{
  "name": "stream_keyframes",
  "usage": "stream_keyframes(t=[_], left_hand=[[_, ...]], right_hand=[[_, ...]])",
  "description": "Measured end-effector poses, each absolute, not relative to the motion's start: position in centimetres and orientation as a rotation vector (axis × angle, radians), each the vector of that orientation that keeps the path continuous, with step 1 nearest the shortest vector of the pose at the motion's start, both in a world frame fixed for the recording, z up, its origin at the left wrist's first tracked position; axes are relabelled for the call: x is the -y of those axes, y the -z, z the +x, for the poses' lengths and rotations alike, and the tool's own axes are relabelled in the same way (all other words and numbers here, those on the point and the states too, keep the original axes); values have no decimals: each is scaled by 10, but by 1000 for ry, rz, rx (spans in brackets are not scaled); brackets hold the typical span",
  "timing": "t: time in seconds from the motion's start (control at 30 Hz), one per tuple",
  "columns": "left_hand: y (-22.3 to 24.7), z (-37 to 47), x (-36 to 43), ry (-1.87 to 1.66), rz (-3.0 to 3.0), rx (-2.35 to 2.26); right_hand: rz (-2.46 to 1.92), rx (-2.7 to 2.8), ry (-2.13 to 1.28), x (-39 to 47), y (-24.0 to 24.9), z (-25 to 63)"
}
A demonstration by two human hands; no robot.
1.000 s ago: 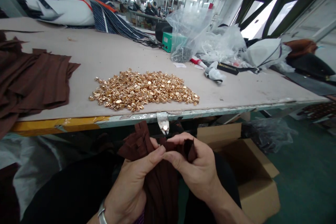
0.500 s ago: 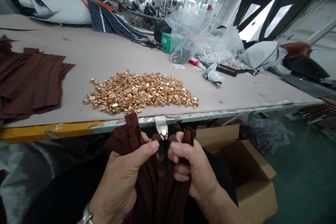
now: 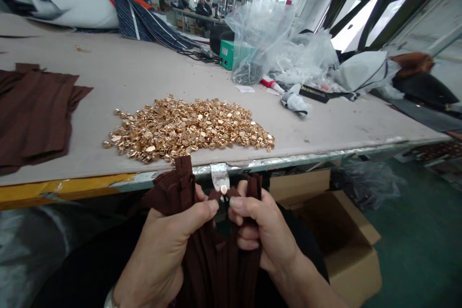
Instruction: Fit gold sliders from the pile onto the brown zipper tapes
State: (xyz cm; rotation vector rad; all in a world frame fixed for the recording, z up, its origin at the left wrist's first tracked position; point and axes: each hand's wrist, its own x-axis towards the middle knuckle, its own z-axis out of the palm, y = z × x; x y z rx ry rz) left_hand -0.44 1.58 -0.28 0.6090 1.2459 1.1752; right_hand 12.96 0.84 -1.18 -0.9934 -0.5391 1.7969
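My left hand (image 3: 173,236) is closed round a stack of brown zipper tapes (image 3: 173,190), with thumb and finger pinching one tape end. My right hand (image 3: 263,226) pinches another brown tape end and also has tapes (image 3: 254,186) between its fingers. Both pinched ends point at a gold zipper slider (image 3: 224,189) sitting on a metal holder (image 3: 218,175) fixed to the table edge. The ends are close to the slider; whether they touch it I cannot tell. Below, the tapes hang between my hands. Just beyond the holder lies a heap of gold sliders (image 3: 195,127).
More brown zipper tapes (image 3: 32,115) lie at the table's left. Behind are striped fabric (image 3: 144,24), a green box (image 3: 227,54), clear plastic bags (image 3: 263,29) and a red-and-white tube (image 3: 271,83). An open cardboard box (image 3: 346,231) stands below right. People (image 3: 204,7) are far back.
Both pinched tape ends have come nearer to the slider on the holder, and the gap between my hands has narrowed slightly. The camera view has shifted a little.
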Motion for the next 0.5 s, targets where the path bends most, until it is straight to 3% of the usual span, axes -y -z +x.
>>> stream_keyframes(t=[0.5], left_hand=[[8, 0, -16, -1212, 631, -1154]], right_hand=[[-952, 515, -1825, -12, 14, 127]])
